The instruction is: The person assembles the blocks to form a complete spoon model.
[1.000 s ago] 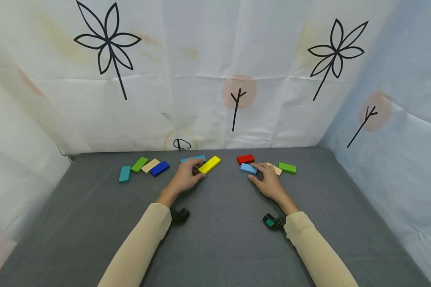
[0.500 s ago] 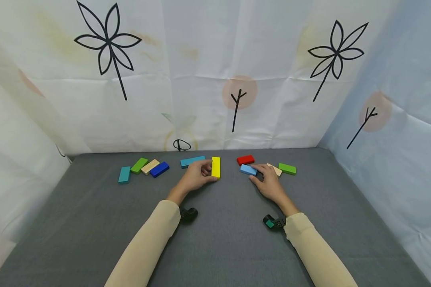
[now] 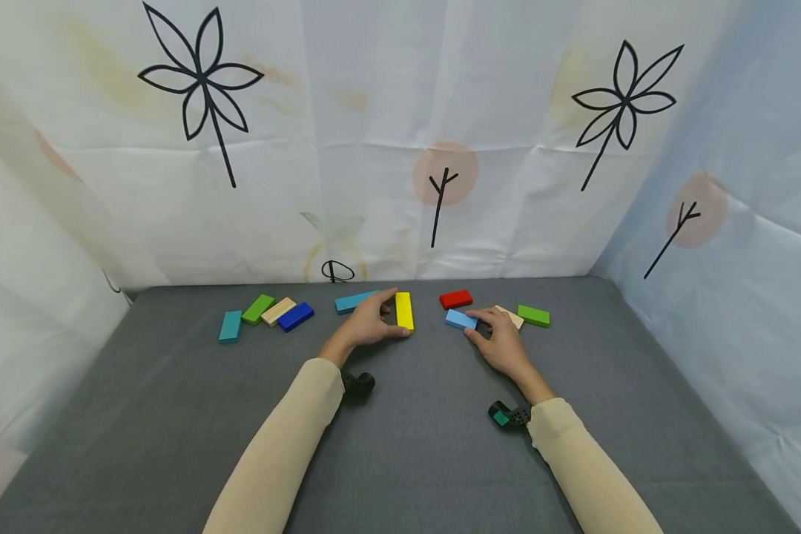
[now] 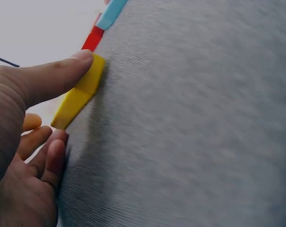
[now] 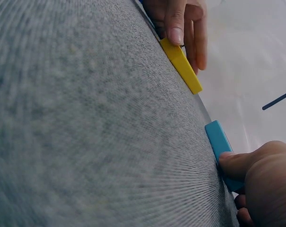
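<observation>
In the head view my left hand (image 3: pixel 368 322) holds a yellow block (image 3: pixel 404 311) between the thumb at its near end and a finger at its far end. The left wrist view shows the thumb on this yellow block (image 4: pixel 79 97), with the other fingers beyond and below it. My right hand (image 3: pixel 500 341) pinches the right end of a light blue block (image 3: pixel 460 320); in the right wrist view its thumb lies on that light blue block (image 5: pixel 219 141). A red block (image 3: pixel 456 299) lies just behind the light blue one.
Behind the left hand lies a teal-blue block (image 3: pixel 355 301). Farther left are a teal block (image 3: pixel 230 327), a green block (image 3: pixel 258 309), a wooden block (image 3: pixel 278 311) and a dark blue block (image 3: pixel 296 317). Another wooden block (image 3: pixel 511 317) and green block (image 3: pixel 533 316) lie right on the grey table (image 3: pixel 414 460).
My left hand has moved right with the yellow block, which has turned from a diagonal to nearly straight away from me. The right hand has stayed almost still at the light blue block.
</observation>
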### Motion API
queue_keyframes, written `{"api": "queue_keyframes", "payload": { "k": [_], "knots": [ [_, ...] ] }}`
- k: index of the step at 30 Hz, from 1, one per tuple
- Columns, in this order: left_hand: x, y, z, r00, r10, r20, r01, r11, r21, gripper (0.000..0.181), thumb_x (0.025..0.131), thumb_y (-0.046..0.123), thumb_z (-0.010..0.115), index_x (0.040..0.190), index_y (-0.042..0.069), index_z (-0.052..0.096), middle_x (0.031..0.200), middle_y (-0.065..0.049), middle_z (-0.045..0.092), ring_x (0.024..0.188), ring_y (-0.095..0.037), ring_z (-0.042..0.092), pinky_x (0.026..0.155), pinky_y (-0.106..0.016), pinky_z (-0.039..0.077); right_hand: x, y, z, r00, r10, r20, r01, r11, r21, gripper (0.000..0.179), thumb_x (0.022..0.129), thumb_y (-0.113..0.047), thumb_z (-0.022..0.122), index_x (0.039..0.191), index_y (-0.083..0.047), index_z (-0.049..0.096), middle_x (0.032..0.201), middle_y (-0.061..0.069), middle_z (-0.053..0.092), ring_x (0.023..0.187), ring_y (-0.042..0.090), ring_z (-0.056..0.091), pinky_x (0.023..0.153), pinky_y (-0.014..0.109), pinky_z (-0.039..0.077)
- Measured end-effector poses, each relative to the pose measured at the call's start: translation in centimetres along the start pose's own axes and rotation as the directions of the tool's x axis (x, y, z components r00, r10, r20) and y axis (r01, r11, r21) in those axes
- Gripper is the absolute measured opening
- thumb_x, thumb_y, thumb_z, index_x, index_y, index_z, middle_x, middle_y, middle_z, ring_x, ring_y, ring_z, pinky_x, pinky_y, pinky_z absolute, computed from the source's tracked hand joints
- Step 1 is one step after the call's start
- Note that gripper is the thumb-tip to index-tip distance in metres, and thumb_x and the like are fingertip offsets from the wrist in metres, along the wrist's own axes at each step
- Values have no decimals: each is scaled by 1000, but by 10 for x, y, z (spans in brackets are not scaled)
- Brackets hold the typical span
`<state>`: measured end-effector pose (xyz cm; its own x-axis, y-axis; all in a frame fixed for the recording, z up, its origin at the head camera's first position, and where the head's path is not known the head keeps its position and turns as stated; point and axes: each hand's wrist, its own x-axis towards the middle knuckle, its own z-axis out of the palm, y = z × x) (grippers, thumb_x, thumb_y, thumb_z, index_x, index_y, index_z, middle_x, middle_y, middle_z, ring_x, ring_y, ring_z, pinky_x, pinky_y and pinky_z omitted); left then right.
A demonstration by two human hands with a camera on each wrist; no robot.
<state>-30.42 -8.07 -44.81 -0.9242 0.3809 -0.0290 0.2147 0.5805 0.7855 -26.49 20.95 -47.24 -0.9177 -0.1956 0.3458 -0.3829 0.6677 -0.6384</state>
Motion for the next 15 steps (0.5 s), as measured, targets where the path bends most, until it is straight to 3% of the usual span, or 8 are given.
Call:
{"api": "queue_keyframes", "payload": {
  "k": [7, 10, 15],
  "knots": [
    [9, 5, -3, 997, -16, 79, 12, 999, 51, 100, 85, 26, 85, 161, 6, 25, 155, -17, 42, 129, -32, 50, 107, -46, 43, 0, 0, -1, 1000, 0, -3, 0, 1000, 0, 37, 93, -7, 75, 128, 2, 68, 120, 21, 62, 117, 38, 52, 91, 53, 51],
    [8, 5, 0, 998, -18, 54, 16, 999, 37, 97, 83, 25, 88, 160, 7, 32, 152, -16, 45, 128, -32, 50, 106, -45, 44, -1, -1, -1, 1000, -1, -2, 1, 1000, -2, 37, 93, -7, 74, 128, 2, 68, 121, 21, 62, 116, 38, 52, 91, 53, 50],
    [-1, 3, 6, 999, -4, -40, 5, 1000, 14, 95, 73, 29, 94, 153, 9, 46, 138, -13, 57, 122, -29, 54, 100, -44, 48, -1, -1, -1, 1000, 3, 7, -3, 1000, 1, 38, 93, -7, 74, 129, 2, 67, 121, 22, 62, 117, 39, 51, 92, 53, 51]
  ]
}}
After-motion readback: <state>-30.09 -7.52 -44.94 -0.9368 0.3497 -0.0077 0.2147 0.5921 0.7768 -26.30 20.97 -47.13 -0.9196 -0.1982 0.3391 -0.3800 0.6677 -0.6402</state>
